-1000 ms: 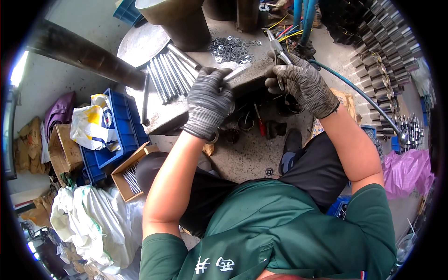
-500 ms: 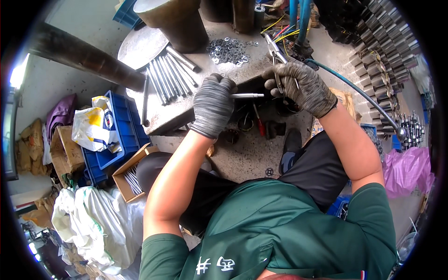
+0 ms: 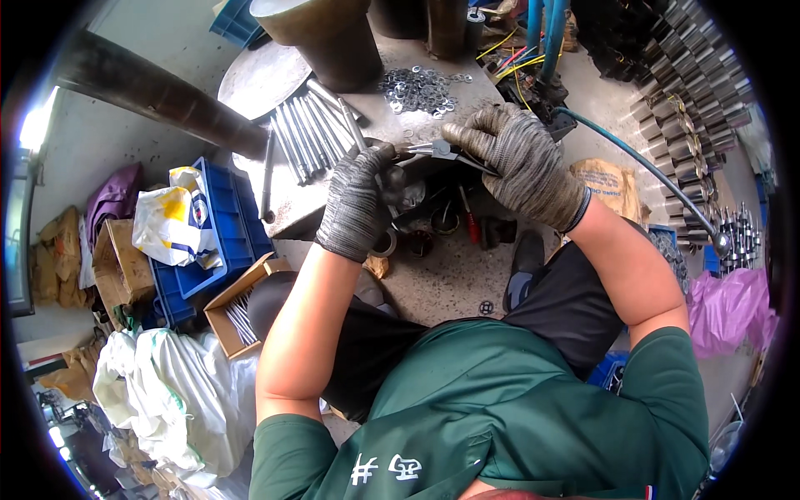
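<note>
Both my hands wear grey striped gloves. My left hand (image 3: 357,202) is closed round a metal rod (image 3: 352,125), which slants up past the fingers over the worktable's edge. To its right my right hand (image 3: 529,162) grips pliers (image 3: 446,151), their narrow jaws pointing left at the rod. Whether the jaw tips touch the rod or hold a small ring, I cannot tell. Beyond my left hand several similar metal rods (image 3: 304,137) lie side by side on the worktable (image 3: 287,200). A pile of small metal rings (image 3: 421,90) lies behind the pliers.
A large metal cone-shaped block (image 3: 333,50) stands at the back of the table. Blue crates (image 3: 237,217) and a cardboard box of thin parts (image 3: 218,321) are at my left. A blue hose (image 3: 642,167) arcs along the right, near stacked metal cylinders (image 3: 696,92).
The rod in my left hand has turned from lying sideways to slanting upright. The pliers have swung from pointing up to pointing left, and their jaws have come close to the rod.
</note>
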